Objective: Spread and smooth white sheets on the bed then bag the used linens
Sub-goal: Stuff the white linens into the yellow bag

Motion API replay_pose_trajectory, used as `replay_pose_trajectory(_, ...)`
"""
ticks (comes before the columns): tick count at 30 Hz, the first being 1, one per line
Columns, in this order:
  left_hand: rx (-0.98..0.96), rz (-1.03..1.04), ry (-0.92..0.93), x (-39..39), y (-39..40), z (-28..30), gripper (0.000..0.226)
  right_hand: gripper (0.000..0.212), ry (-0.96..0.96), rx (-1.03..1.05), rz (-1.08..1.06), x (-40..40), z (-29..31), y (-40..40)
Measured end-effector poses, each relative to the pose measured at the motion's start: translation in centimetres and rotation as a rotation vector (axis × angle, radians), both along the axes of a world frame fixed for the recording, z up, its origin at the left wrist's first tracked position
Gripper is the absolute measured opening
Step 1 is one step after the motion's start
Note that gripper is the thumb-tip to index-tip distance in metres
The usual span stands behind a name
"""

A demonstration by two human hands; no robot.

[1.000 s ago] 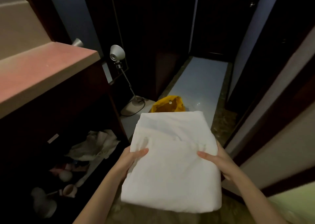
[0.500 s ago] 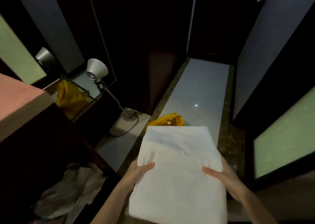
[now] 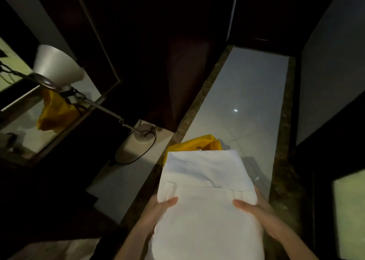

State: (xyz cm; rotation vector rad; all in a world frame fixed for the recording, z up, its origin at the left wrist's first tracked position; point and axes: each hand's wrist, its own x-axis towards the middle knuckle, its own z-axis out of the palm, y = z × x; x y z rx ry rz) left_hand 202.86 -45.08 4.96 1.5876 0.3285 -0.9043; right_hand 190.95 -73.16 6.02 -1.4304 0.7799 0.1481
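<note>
Folded white sheets [image 3: 205, 204] sit between your two hands, held up in front of you above the floor. Your left hand [image 3: 156, 214] grips the left edge with its thumb lying across the top of the cloth; your right hand [image 3: 258, 214] grips the right edge the same way, thumb on top and fingers under the bundle. The bundle is a flat, thick rectangle whose long axis runs from near you to far, its far short edge pointing down the corridor.

Just past that far edge, on the floor, lies a yellow bag [image 3: 189, 145], partly hidden by the sheets; you cannot tell what it holds. Left of it a lamp base [image 3: 144, 133] stands on a pale slab with a black cord looped round it, and its thin arm slants up to a white shade [image 3: 57, 66] at far left. A mirror [image 3: 39, 117] behind the lamp reflects something yellow.

The floor [image 3: 246, 101] is pale glossy tile edged with dark mottled stone, running between dark wooden panels.
</note>
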Motion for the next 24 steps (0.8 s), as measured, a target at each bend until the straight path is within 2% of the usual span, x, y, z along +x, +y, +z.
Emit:
replay_pose_trajectory(2, 0.005, -0.016, 0.019, 2.1, -1.1, -4.6, 0.084, 0.089, 0.003, -0.017, -0.015, 1.9, -4.6, -1.0)
replay_pose_trajectory(4, -0.021, 0.005, 0.044, 4.5, -2.0, -10.0, 0.082, 0.103, 0.004, -0.010, 0.001, 3.9, -9.7, -1.9)
replay_pose_trajectory(7, -0.014, -0.036, 0.079, 7.3, -3.7, -17.7, 0.092, 0.106, 0.007, 0.000, -0.001, 6.2, -17.2, -3.4)
replay_pose_trajectory(9, -0.047, -0.034, 0.112, 8.8, -4.6, -22.2, 0.085, 0.111, 0.006, -0.019, 0.000, 7.5, -21.5, -4.5)
replay_pose_trajectory(12, -0.047, -0.020, 0.117, 10.7, -6.3, -28.2, 0.060, 0.114, -0.016, -0.045, 0.017, 9.6, -27.3, -5.8)
replay_pose_trajectory(15, -0.054, -0.022, 0.071, 12.5, -7.5, -33.6, 0.054, 0.097, -0.072, -0.124, 0.066, 11.6, -32.0, -6.6)
replay_pose_trajectory(18, -0.087, 0.004, 0.036, 14.6, -7.4, -38.0, 0.069, 0.101, -0.109, -0.215, 0.088, 13.6, -35.5, -6.4)
replay_pose_trajectory(21, -0.076, -0.007, 0.002, 16.7, -6.6, -40.5, 0.097, 0.111, -0.141, -0.265, 0.114, 16.0, -38.2, -5.7)
replay_pose_trajectory(24, -0.032, 0.023, -0.019, 18.6, -5.7, -42.1, 0.113, 0.103, -0.191, -0.272, 0.140, 19.4, -39.9, -5.2)
